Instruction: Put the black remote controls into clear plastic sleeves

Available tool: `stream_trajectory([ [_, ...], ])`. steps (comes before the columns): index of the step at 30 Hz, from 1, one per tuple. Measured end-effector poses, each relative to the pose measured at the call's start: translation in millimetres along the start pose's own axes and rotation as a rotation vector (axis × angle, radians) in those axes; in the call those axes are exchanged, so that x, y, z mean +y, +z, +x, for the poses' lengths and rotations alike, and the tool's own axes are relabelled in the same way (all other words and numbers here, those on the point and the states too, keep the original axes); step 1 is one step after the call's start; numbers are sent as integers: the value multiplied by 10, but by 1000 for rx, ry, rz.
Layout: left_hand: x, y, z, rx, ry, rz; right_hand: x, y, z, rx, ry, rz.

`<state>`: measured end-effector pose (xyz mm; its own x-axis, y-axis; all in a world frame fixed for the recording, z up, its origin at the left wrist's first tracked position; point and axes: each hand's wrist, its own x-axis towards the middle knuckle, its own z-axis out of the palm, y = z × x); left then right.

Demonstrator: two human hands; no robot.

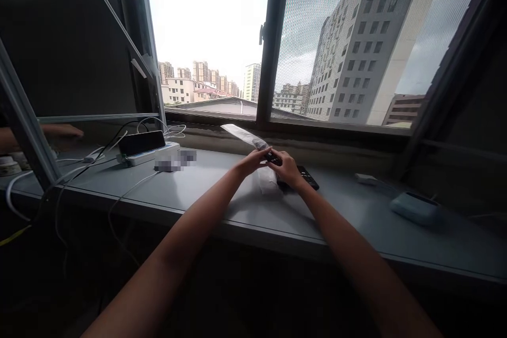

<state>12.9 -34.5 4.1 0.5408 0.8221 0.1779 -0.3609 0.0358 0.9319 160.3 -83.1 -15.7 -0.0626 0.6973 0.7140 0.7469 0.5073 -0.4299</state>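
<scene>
Remote [273, 157], black with pale button marks, is held up just above the desk [209, 190], between the person's two hands. The left hand [253, 161] pinches it at its left side, and the right hand [288, 170] has its fingers closed on the other side. Clear plastic wrap [240, 134] slants up and left from the grip, and a crumpled pale piece [268, 181] hangs beneath. Just beside the right hand, a second black remote [309, 178] lies on the desk, partly hidden. Farther right are a small white object [365, 179] and a light-blue case [414, 207]. To the left, a dark phone [141, 143] leans on a white power strip [154, 153] among cables [89, 159]. Beyond the metal frame [28, 116], another person's hand [65, 131] shows. Behind the desk, a window [270, 47] looks onto buildings [356, 47].
</scene>
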Motion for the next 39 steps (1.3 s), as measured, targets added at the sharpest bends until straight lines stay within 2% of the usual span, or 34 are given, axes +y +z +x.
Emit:
stream_trajectory([
  [6,139,-35,31,239,181,-343,-99,-9,-18,-35,-23,101],
  [10,188,-46,23,354,163,-464,-157,33,-55,-135,22,173],
  [12,209,-51,24,421,152,-519,-208,12,-73,-238,80,299],
  [17,313,-92,20,542,149,-644,-382,-189,-97,-610,230,750],
  [19,350,-99,1,523,127,-685,-408,-257,-91,-675,191,861],
  [22,371,-85,-43,441,121,-700,-376,-273,-80,-703,169,930],
  [27,354,-27,-85,302,119,-633,-314,-213,-84,-592,232,941],
  [29,350,-19,-70,299,114,-607,-331,-228,-86,-592,232,960],
  [34,359,-63,-15,406,121,-623,-392,-282,-85,-708,170,970],
  [39,325,-36,-28,325,131,-591,-348,-201,-81,-546,197,843],
])
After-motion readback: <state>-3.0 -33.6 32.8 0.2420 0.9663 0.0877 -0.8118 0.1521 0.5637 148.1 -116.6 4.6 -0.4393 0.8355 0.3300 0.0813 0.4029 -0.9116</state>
